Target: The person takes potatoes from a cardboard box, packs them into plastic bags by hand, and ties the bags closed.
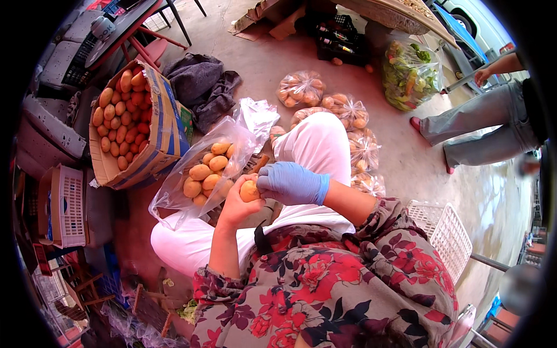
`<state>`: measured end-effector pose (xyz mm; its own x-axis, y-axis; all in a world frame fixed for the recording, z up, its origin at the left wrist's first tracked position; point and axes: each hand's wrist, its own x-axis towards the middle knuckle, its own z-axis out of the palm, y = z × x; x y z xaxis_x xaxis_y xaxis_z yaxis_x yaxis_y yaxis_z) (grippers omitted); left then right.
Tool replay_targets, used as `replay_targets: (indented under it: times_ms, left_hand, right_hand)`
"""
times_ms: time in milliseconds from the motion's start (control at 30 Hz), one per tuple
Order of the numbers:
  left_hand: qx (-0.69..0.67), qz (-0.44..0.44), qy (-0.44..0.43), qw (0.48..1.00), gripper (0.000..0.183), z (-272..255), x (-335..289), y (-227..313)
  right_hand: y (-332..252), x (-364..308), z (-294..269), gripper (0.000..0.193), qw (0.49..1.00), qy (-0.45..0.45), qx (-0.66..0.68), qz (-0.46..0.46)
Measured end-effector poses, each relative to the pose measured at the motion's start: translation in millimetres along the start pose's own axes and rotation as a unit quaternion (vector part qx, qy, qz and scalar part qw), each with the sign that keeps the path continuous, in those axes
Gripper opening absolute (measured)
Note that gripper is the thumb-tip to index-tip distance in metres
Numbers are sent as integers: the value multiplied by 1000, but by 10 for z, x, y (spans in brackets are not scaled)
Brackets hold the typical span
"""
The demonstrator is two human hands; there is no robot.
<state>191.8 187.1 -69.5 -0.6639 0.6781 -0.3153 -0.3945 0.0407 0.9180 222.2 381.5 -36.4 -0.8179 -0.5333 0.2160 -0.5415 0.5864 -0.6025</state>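
Observation:
My bare left hand (234, 207) grips a smooth yellow-brown potato (250, 191) above my lap. In a blue glove, my right hand (293, 183) is curled closed against the potato's right side. Its fingertips are turned away, so what they hold, if anything, is hidden. Just beyond the left hand lies an open clear plastic bag (242, 138) with several potatoes (200, 172) inside. A large cardboard box (168, 120) stands at the left, tilted toward me and filled with similar potatoes (119, 120), reddish on its right side.
Filled bags of potatoes (347, 109) line the floor beyond my right knee. Dark cloth (200, 87) and white plastic (255, 119) lie beyond the open bag. A bag of green leaves (411, 75) stands farther right, near another person's legs (481, 124). A white crate (447, 238) is at my right.

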Motion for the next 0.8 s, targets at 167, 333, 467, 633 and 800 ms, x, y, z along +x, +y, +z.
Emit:
replay_targets:
  times_ms: [167, 333, 467, 633, 800]
  left_hand:
    - [-133, 25, 85, 987, 46, -63, -78, 0]
    - [-344, 23, 86, 935, 47, -19, -201, -5]
    - [-433, -2, 102, 896, 50, -45, -202, -116]
    - [-540, 30, 85, 837, 57, -69, -219, -35]
    - [-532, 30, 103, 840, 56, -127, -320, -11]
  right_hand:
    - [17, 3, 87, 32, 972, 214, 47, 85]
    - [140, 144, 475, 42, 878, 83, 447, 150]
    - [241, 270, 736, 26, 794, 124, 570, 169]
    - [208, 309, 557, 36, 775, 55, 602, 185]
    - [366, 362, 444, 37, 904, -28, 422, 64]
